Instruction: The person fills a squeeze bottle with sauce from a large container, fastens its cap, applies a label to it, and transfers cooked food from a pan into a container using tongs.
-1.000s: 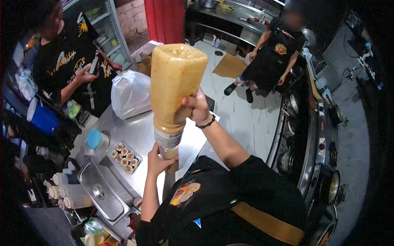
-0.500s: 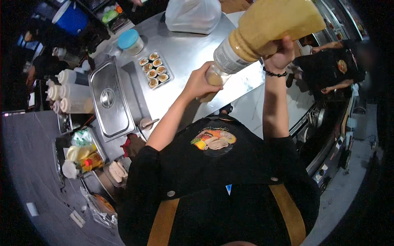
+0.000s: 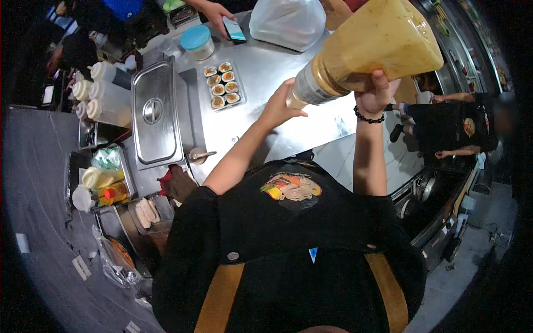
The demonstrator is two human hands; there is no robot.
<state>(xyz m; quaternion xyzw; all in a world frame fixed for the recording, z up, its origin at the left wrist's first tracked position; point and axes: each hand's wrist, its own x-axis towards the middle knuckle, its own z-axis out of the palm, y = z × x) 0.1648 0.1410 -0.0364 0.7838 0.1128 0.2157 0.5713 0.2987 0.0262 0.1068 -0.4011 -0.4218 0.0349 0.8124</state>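
Note:
A large jar of yellowish sauce [image 3: 383,39] is tipped with its neck down to the left, above the steel table [image 3: 266,64]. My right hand [image 3: 377,94] supports the jar's body from below, a dark beaded bracelet at the wrist. My left hand [image 3: 280,105] is wrapped round a smaller clear container [image 3: 295,100] at the jar's mouth; most of that container is hidden by the fingers and the jar. Left of my hands, a clear tray of sushi rolls [image 3: 223,85] lies on the table.
Beyond the tray stand a blue-lidded tub [image 3: 197,42] and a white plastic bag [image 3: 288,22]. A co-worker's hand [image 3: 216,15] holds a phone [image 3: 234,30]. Left are a lidded steel pan [image 3: 154,111] and squeeze bottles [image 3: 108,102]. Another person [image 3: 461,125] is at the right.
The view has swung down and round. The jar went from nearly upside down to a slanted tilt, still in my hands. A co-worker's hand with a phone has come over the table.

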